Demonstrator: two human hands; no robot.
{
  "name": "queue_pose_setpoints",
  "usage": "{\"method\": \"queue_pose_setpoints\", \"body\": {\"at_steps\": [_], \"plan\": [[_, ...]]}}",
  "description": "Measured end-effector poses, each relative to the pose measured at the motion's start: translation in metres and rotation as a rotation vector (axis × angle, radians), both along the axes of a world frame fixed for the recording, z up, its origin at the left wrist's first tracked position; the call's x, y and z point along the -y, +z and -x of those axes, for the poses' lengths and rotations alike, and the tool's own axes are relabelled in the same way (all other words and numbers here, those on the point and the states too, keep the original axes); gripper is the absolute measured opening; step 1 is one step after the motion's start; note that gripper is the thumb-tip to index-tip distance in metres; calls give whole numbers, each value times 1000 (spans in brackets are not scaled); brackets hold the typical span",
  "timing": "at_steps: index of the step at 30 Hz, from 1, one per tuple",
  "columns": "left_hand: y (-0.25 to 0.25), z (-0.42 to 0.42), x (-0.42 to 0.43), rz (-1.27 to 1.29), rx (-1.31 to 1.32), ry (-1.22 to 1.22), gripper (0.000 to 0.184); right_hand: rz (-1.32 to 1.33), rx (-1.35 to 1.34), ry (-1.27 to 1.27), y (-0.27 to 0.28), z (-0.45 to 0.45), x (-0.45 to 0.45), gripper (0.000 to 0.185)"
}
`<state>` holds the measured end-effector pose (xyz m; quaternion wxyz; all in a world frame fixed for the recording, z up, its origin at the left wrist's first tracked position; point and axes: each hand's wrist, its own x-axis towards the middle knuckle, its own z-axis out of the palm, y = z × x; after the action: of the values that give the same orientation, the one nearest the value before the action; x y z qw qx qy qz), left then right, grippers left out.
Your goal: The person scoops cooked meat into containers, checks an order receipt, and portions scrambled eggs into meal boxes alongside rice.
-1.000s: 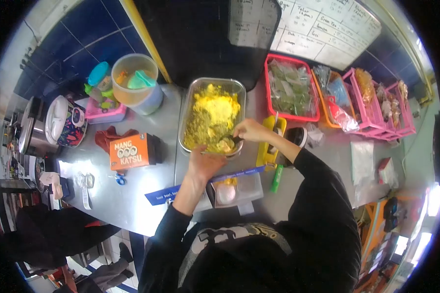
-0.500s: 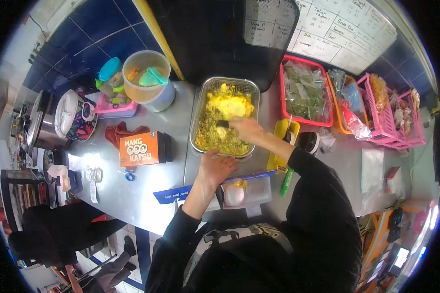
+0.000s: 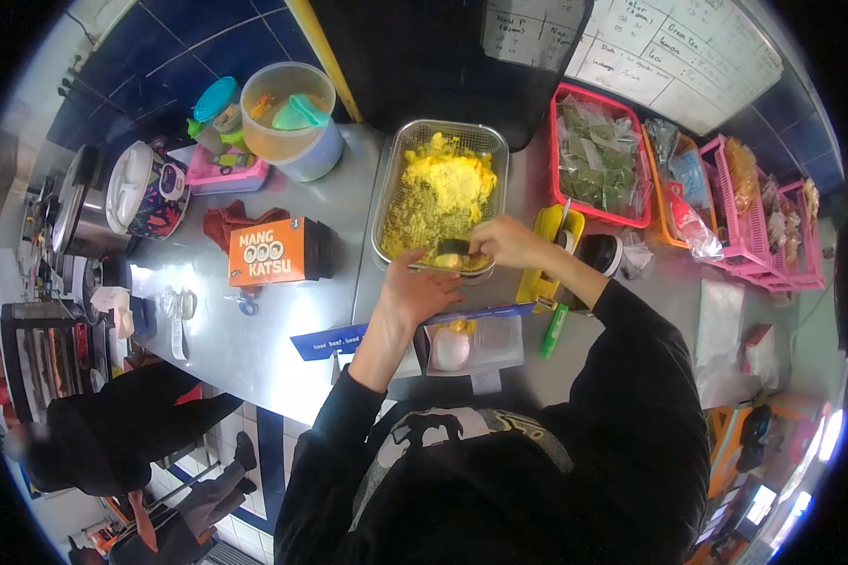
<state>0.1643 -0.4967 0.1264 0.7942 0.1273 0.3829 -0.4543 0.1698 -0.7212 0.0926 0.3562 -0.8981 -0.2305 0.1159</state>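
Note:
In the middle of the counter a steel mesh basket (image 3: 507, 179) holds bright yellow crumbly food (image 3: 450, 184). My right hand (image 3: 507, 242) is closed around a small black tool (image 3: 453, 247) at the near right part of the basket, with some yellow food against the tool. I cannot make out the tool's exact kind. My left hand (image 3: 416, 294) lies with fingers spread at the basket's near edge. Just below it stands an open takeaway box (image 3: 499, 348) with a blue printed flap (image 3: 325, 344), holding a pale round item (image 3: 450, 349) and a little yellow food.
Left are an orange box (image 3: 267, 252), a clear tub (image 3: 292, 141) and blue scissors (image 3: 247, 303). On the right are a yellow tray (image 3: 540, 235), a green cutter (image 3: 553, 330), a red basket of packets (image 3: 598, 155) and a pink basket (image 3: 754, 235). A person (image 3: 113, 428) stands lower left.
My right hand has moved toward me with the black tool, from the basket's middle to its near side. The left hand stays spread near the front edge. My view has shifted slightly.

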Motion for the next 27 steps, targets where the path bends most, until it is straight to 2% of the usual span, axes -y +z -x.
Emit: {"method": "queue_pose_setpoints", "body": {"at_steps": [2, 4, 7, 9, 10, 12, 14, 15, 16, 17, 18, 20, 22, 24, 27], "plan": [[-1, 5, 2, -30, 43, 6, 77, -84, 13, -34, -10, -10, 8, 15], [0, 11, 2, -61, 82, 13, 76, -206, -404, -269, -13, -18, 11, 17], [15, 23, -4, -94, 197, 5, 69, -360, -525, -344, -14, -23, 13, 18], [49, 47, -13, -302, 594, 52, 59, -440, -621, -401, -6, -22, 14, 17], [61, 59, -21, -302, 590, 62, 59, -478, -612, -474, -4, -21, 15, 18], [75, 84, -50, -528, 1185, 126, 43, -510, -612, -533, 6, -16, 15, 19], [50, 113, -99, -981, 1448, 71, 26, -717, -616, -570, 30, -6, 11, 22], [36, 125, -115, -1106, 1427, 150, 20, -741, -588, -546, 42, 0, 9, 23], [20, 136, -130, -1233, 1402, 227, 19, -766, -560, -521, 55, 9, 6, 25], [1, 146, -145, -1408, 1348, 162, 20, -762, -578, -501, 69, 19, 1, 25], [-23, 150, -158, -1683, 1494, 94, 20, -784, -566, -452, 84, 30, -3, 26], [-45, 158, -169, -1811, 1597, -77, 23, -805, -553, -395, 112, 55, -16, 28], [-70, 157, -174, -1843, 1707, -269, 34, -807, -641, -322, 133, 84, -33, 31], [-75, 152, -170, -1996, 1816, -430, 41, -795, -726, -302, 140, 110, -51, 32], [-91, 151, -169, -2078, 1838, -508, 45, -799, -916, -237, 130, 141, -85, 33]]}}
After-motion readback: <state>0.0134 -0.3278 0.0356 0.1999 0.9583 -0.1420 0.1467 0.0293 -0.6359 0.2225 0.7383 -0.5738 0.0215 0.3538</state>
